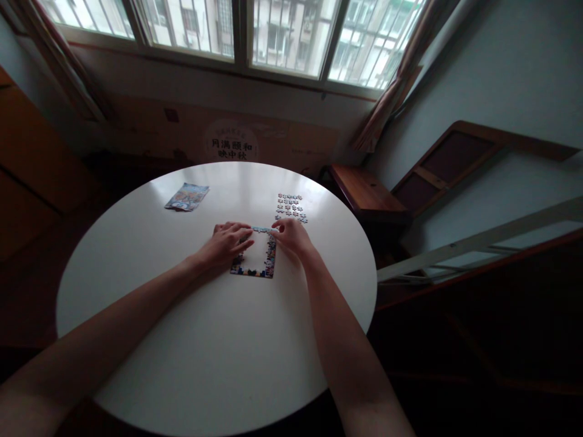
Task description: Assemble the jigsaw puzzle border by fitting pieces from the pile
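A jigsaw border [252,272], made of joined dark and colourful pieces around a bare white middle, lies flat on the round white table [195,358]. My left hand [228,240] rests over its upper left side, fingers stretched out and spread, covering part of that edge. At the upper right corner, my right hand [292,235] has its fingers pinched together on a jigsaw piece, which they mostly hide. Just beyond this hand, several loose jigsaw pieces [290,208] are laid out in rows.
A crumpled printed bag or sheet [187,197] lies on the table's far left. A wooden stool or bench [364,189] stands past the right rim. Behind the table are a wall with a printed banner [231,145], barred windows [286,36] and curtains [387,103].
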Motion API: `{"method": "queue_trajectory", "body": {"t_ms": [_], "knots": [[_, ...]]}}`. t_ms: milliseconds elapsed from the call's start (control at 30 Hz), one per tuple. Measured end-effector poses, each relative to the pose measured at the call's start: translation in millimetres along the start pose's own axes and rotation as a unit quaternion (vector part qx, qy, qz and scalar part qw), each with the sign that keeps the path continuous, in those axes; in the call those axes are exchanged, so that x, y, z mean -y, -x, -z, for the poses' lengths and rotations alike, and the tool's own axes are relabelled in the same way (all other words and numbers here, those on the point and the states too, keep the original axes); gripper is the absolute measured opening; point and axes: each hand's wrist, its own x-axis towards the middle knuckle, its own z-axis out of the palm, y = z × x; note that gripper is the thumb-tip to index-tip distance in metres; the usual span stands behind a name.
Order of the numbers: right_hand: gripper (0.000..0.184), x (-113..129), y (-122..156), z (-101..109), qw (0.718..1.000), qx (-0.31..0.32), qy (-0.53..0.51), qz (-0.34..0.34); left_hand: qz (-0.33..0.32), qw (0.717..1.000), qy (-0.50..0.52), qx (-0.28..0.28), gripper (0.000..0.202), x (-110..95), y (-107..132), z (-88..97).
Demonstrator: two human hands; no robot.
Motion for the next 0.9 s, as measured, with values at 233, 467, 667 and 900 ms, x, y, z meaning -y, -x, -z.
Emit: {"method": "queue_trajectory", "body": {"t_ms": [233, 467, 667, 900], "knots": [[0.015, 3.1, -0.7, -5.0, 1.0, 0.001, 0.027, -0.003, -0.004, 1.0, -0.003, -0.008, 0.04, 3.9, -0.1, -3.7], [0.012, 7.3, 0.9, -4.5, 1.0, -0.003, 0.023, -0.016, -0.003, 1.0, -0.001, -0.005, 0.038, 0.7, -0.1, -0.5], [0.013, 8.1, -0.3, -7.9, 0.999, -0.006, 0.031, -0.025, -0.004, 1.0, -0.001, -0.004, 0.038, 1.7, 0.4, -1.7], [0.019, 6.9, -2.8, -4.8, 0.999, -0.023, 0.008, -0.021, 0.0, 1.0, 0.0, 0.0, 0.038, -0.1, 0.0, 0.6]]}}
